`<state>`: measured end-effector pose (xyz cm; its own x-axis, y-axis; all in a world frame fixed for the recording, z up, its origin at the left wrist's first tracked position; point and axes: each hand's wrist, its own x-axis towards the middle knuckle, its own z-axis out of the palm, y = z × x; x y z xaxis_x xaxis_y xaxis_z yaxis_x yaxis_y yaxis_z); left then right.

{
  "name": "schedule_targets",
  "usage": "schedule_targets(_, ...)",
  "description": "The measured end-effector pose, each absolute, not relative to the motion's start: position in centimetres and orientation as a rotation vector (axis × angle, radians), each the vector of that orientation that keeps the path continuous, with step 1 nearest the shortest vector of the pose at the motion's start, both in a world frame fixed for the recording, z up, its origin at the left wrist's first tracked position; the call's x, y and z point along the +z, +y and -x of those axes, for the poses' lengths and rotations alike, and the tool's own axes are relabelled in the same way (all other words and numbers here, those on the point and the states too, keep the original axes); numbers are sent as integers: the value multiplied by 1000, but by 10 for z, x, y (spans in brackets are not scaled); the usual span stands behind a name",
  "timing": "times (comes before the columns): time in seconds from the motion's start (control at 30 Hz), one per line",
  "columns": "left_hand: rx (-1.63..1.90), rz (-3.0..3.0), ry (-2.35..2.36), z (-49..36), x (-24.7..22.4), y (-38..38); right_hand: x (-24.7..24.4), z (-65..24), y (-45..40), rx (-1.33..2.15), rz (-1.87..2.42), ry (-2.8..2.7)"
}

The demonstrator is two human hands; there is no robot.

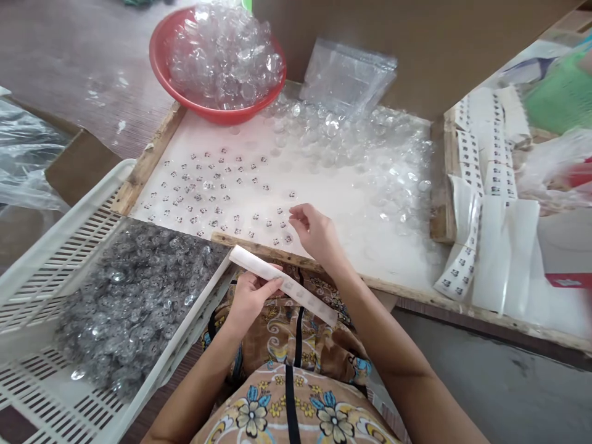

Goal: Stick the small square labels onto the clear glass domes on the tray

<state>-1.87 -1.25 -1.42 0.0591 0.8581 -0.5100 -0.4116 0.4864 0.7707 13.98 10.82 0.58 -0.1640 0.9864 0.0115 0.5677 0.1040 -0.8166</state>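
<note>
Head view: left fingers (272, 286) pinch a strip (300, 295) slanting lengthwise down rightward; right fingers (300, 213) curled, hold unclear.

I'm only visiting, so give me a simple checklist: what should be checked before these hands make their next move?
1. Strip secure: ok; the left hand pinches it between thumb and fingers.
2. Right hand free: cannot tell; its fingertips are close together over the tray, and anything between them is too small to see.
3. Marked discs spread out: ok; they lie scattered across the tray's left part.
4. Clear discs on the tray: ok; they lie along its far and right parts.
5. Bag away from the clear discs: not ok; its lower edge overlaps some.
</note>
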Motion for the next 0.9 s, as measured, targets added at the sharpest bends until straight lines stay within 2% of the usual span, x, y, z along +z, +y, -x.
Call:
schedule_targets(0.17,1218,-360,815,36,-13,-10,35,-167,77,1384,1332,-1689)
schedule_targets(0.4,1126,-527,986,35,7,0,57,-156,54,1698,1129,-1689)
schedule_targets(0.57,1123,-562,1171,25,4,-5,54,-141,42,1442,1258,-1830)
schedule_targets(0.9,1020,-746,1214,-11,8,9,44,-174,30,1245,1384,-1526)
